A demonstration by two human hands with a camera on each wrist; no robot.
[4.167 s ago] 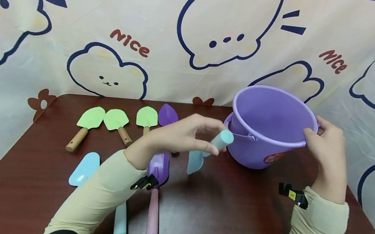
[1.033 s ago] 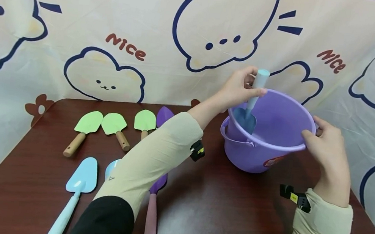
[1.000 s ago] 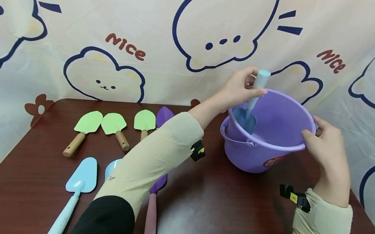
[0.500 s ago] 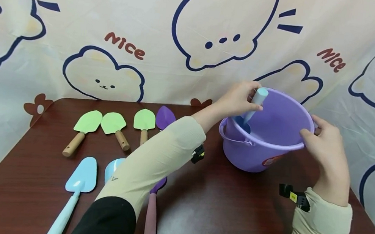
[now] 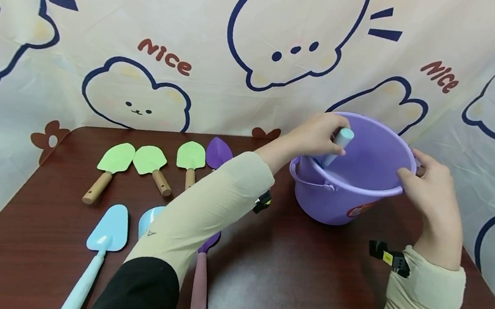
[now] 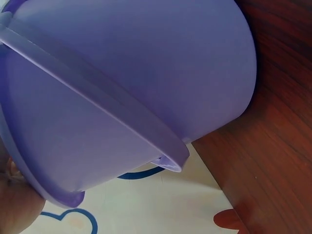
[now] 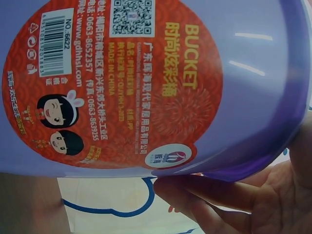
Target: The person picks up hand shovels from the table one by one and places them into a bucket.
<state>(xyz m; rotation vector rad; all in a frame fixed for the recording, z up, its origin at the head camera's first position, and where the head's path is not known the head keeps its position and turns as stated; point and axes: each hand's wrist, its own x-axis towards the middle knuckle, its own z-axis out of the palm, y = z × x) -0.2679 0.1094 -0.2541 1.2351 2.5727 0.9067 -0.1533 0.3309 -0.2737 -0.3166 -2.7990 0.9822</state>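
My left hand point(image 5: 317, 135) holds a toy shovel by its light blue handle point(image 5: 343, 138) over the near-left rim of a purple bucket point(image 5: 332, 206). The shovel's blade is down inside the bucket and mostly hidden by the rim. Across the bucket, my right hand point(image 5: 435, 194) grips the right rim, thumb inside. In the left wrist view the bucket's side point(image 6: 146, 58) and its hanging handle point(image 6: 97, 92) fill most of the picture, with part of my left hand point(image 6: 19, 207) at the lower left. The right wrist view has a red label point(image 7: 112, 87) beside my right hand's fingers point(image 7: 209, 195).
Three green trowels point(image 5: 115, 158) with wooden handles and a purple spade point(image 5: 218, 152) lie along the back of the brown table point(image 5: 305, 291). Nearer are a light blue trowel point(image 5: 108, 228), another blue blade point(image 5: 150, 219) partly under my left sleeve, and a purple scoop with a pink handle point(image 5: 200, 288).
From beside the bucket, my left hand carried the shovel up over the rim, then lowered it inside; it has sunk further over the last second. My right hand stays on the rim.
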